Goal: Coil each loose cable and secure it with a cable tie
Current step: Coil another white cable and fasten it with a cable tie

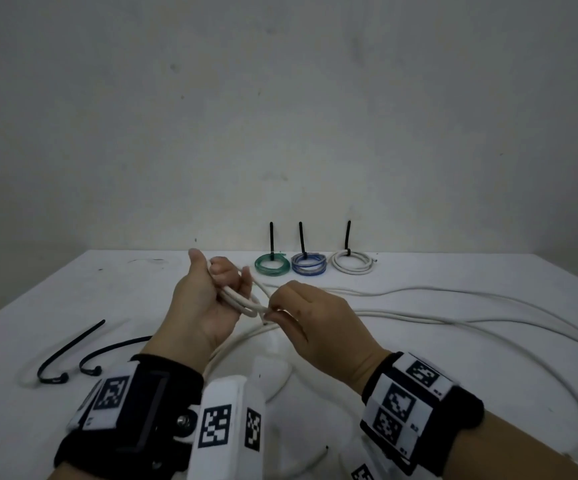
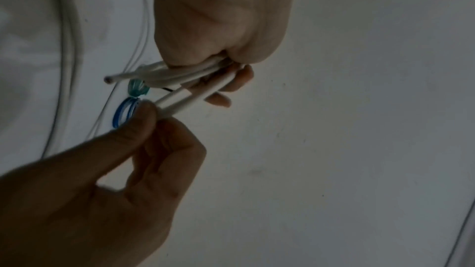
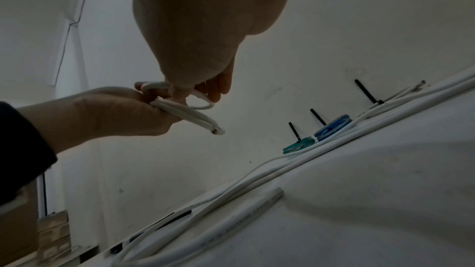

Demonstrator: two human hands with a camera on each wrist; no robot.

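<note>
You are winding the white cable [image 1: 242,301] into loops, held up over the table's middle. Your left hand [image 1: 208,299] grips the loops; your right hand [image 1: 301,313] pinches the cable, I think. Next, wind more, then grab a black tie [image 1: 69,351] at 9 o'clock.

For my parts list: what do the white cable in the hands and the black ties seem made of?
White cable: probably plastic-sheathed wire, smooth matte, bending in soft loops. Black ties: likely nylon or similar plastic, thin springy strips keeping a curve.
</note>
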